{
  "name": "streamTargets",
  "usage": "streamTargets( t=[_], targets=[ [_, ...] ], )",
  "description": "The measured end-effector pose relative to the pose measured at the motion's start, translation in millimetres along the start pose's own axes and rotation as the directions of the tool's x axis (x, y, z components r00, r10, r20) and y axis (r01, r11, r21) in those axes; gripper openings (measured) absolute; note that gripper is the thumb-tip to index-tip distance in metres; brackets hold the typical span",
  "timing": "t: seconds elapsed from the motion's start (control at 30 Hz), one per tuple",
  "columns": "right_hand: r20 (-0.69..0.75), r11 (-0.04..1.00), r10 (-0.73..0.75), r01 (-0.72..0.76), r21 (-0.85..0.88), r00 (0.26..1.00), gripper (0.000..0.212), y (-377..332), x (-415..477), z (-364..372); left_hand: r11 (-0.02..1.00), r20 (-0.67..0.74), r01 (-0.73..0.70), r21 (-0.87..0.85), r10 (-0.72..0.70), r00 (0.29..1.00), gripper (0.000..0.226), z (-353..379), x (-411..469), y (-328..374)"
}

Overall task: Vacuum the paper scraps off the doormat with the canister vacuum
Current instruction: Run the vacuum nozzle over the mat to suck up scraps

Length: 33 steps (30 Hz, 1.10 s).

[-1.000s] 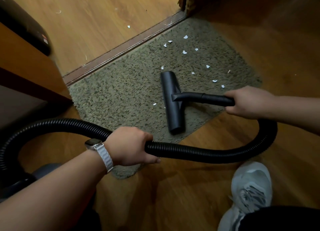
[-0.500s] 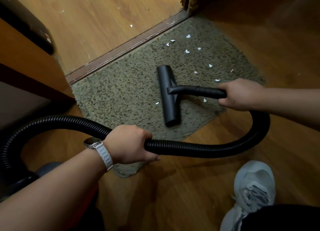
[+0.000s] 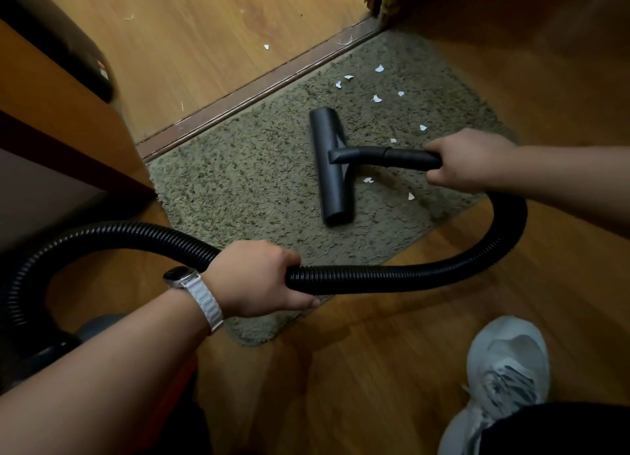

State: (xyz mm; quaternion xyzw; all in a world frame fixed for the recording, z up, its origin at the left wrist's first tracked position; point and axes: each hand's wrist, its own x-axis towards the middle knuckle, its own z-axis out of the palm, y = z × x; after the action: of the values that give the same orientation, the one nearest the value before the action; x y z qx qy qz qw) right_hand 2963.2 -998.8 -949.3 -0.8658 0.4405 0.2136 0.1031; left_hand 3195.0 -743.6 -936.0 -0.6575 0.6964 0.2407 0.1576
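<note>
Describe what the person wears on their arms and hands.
Both forearms are bare, no sleeves in view. Neither the left hand nor the right hand wears a glove. The left wrist carries a rectangular dark-faced smartwatch with a silvery case on a white woven strap. Nothing shows on the right wrist.

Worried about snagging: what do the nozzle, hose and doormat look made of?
The nozzle looks like smooth matte dark plastic, with an even dull sheen. The hose: likely black flexible plastic, by its ridges and bend. The doormat: shaggy olive-grey pile, fibre type unclear.
</note>
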Motion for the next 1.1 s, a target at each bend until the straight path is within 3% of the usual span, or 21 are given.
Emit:
streamTargets(
  t=[0.17, 0.4, 0.63, 0.8, 1.1],
  targets=[
    [0.002, 1.000, -0.001, 0.001, -0.005, 1.000, 0.011, -7.4, 6.4, 0.6, 1.000, -0.013, 0.003, -0.005, -0.003, 1.000, 0.061, -0.8, -0.2, -1.6],
    [-0.009, 0.987, -0.140, 0.139, -0.079, 0.990, 0.011, -27.9, 13.8, 2.9, 1.000, -0.019, 0.008, 0.020, -0.008, 1.000, 0.063, 0.8, 0.5, -4.0],
    [-0.035, 0.999, 0.050, -0.050, -0.003, 0.998, 0.014, 1.5, 25.9, -10.1, 0.997, -0.073, 0.067, -0.046, -0.070, 0.995, 0.063, -1.4, 7.1, -6.4],
    [-0.040, 0.996, 0.083, -0.082, 0.019, 0.996, 0.018, 4.1, 35.4, -10.7, 0.992, -0.157, 0.119, -0.040, -0.124, 0.980, 0.061, -9.5, 14.1, -14.8],
    [0.011, 0.985, -0.169, 0.169, -0.031, 0.986, 0.015, -22.3, 35.5, -1.4, 0.995, -0.069, 0.098, -0.013, -0.098, 0.993, 0.060, -5.6, 21.1, -15.3]
  ],
)
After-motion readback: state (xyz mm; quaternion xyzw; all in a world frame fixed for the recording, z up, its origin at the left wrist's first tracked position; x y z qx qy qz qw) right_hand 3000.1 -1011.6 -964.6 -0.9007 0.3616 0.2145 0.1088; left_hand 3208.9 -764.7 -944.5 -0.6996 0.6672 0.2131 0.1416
